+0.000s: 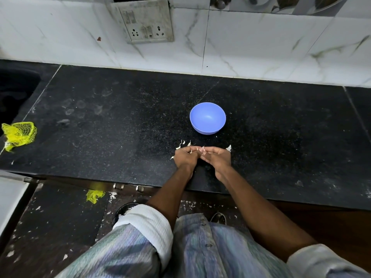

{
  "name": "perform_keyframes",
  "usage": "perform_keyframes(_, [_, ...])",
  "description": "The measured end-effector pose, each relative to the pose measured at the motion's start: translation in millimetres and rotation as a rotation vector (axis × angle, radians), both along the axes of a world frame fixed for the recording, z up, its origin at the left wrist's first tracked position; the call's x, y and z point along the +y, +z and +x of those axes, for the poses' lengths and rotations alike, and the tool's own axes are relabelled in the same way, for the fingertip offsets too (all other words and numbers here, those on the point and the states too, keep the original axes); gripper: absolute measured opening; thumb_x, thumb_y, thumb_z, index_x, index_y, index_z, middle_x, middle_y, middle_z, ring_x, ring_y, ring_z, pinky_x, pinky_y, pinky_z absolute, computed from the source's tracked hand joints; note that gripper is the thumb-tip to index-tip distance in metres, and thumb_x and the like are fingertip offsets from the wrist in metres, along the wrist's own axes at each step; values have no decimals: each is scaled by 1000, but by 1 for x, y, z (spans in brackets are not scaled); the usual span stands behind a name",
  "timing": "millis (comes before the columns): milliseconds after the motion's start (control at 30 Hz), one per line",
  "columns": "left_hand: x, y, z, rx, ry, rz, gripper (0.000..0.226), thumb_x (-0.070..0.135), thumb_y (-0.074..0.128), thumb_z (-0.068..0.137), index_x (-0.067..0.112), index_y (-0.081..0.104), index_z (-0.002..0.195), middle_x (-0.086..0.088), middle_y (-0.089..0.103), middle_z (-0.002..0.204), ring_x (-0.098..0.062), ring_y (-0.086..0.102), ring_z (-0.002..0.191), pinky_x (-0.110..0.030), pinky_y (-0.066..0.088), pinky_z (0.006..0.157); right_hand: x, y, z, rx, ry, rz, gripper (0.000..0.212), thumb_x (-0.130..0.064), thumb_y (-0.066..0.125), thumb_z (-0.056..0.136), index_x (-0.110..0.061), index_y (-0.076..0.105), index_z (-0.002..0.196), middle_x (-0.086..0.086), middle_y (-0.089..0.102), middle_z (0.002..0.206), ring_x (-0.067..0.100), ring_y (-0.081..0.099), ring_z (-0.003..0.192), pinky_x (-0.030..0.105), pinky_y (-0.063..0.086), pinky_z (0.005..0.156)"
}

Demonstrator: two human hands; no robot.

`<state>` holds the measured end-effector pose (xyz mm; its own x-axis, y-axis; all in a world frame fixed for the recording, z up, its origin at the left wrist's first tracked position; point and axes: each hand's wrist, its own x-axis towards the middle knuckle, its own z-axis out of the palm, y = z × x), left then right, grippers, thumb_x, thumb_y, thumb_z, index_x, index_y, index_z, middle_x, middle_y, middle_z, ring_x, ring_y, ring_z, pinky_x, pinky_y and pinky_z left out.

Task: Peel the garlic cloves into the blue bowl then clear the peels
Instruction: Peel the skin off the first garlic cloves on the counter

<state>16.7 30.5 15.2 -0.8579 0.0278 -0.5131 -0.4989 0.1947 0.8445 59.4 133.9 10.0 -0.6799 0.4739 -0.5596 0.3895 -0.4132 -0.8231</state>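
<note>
Nearest to us, our two forearms reach out over the front edge of the black counter [100,125], sleeves rolled back, and meet at the middle of the slab. Our left hand [185,157] and right hand [217,158] sit knuckle to knuckle, fingers curled inward toward each other, and between their tips shows a small pale thing that we take to be a garlic clove [201,151]; it is too small to be sure which hand bears it and which strips it, but both seem to pinch at it. To do this step well, we judge it best to hold the clove steady with one hand, lift the skin at its tip with a thumbnail of the other, and pull it off in long strips, working low so the scraps fall close by. A few peels [183,144] already lie just beyond our fingers, with one more [228,147] beside the right hand. Farther on, near but apart from the hands, stands the blue bowl [207,118], upright and, as far as we can see, with nothing in it. Far to the left lies a yellow net bag [20,134].
</note>
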Motion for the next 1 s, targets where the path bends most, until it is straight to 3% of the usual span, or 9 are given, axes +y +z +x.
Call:
perform_keyframes(100, [5,1,1,71,0,-135,7,16,83,87,20,85,92,3,80,82,-12,76,79,-24,61,79,-5,4,-2,-16,-63,-31,15,8,74,88,4,74,102,16,78,95,18,77,82,24,62,74])
perform_keyframes(267, [6,1,10,95,3,-276,14,25,78,90,24,85,103,-3,81,96,-20,74,92,-25,56,85,-13,6,1,-65,-88,-27,16,6,76,86,2,77,102,14,79,94,16,77,79,20,60,69])
perform_keyframes(500, [4,-2,11,125,-17,-305,16,23,74,94,23,84,106,-7,80,95,-25,73,91,-21,46,77,-19,7,0,-76,-105,3,18,12,73,86,6,76,103,18,78,97,24,77,88,21,60,66])
perform_keyframes(800, [3,-3,14,117,16,-301,15,19,73,95,19,83,106,-8,80,99,-26,74,94,-29,56,84,-26,5,1,-143,-134,84,18,4,79,83,-5,80,98,8,79,90,13,77,79,19,60,68])
perform_keyframes(1000, [-1,-6,7,48,7,-217,16,18,68,98,22,84,101,-4,81,93,-21,74,92,-29,58,86,-24,4,0,-107,-150,51,17,5,73,89,-2,76,104,12,78,95,18,77,84,18,60,71])
